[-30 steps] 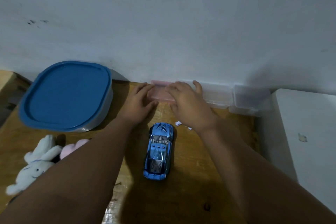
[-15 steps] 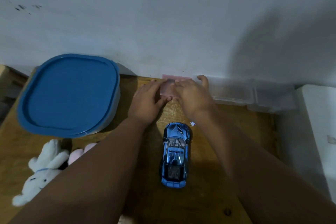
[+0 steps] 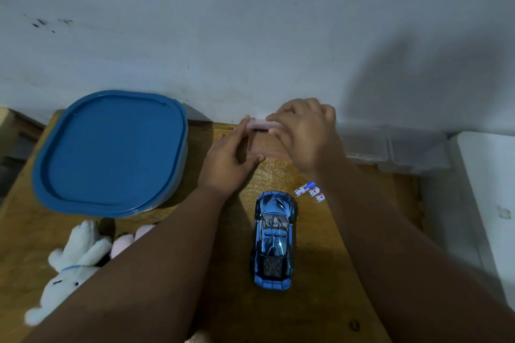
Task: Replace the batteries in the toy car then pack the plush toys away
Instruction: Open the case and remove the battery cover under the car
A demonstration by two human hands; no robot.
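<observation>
My right hand (image 3: 303, 133) is at the back of the table (image 3: 320, 301), against the wall (image 3: 250, 36). Its fingers are curled over the lid (image 3: 257, 124) of the pink box (image 3: 257, 152) and pinch its edge. The lid looks tilted up off the box, but my knuckles hide most of it. My left hand (image 3: 228, 159) holds the same box from its left side. My forefinger runs up along the box's side and my thumb lies along its near edge, so the box sits clamped between them. What is inside the box I cannot tell.

Just this side of my right wrist, three small batteries (image 3: 308, 190) lie loose on the wood, close together. The car (image 3: 274, 239), blue and shiny, stands on its wheels between my forearms, its nose near the batteries and pointing toward the wall.

Right of the pink box, two clear boxes (image 3: 390, 147) stand along the wall. Left of my left hand is a big tub (image 3: 111, 153) with its blue lid on. In front of the tub, a white plush (image 3: 75, 264) lies on the table, and a pink plush (image 3: 125, 242) beside it is partly hidden under my left forearm.
</observation>
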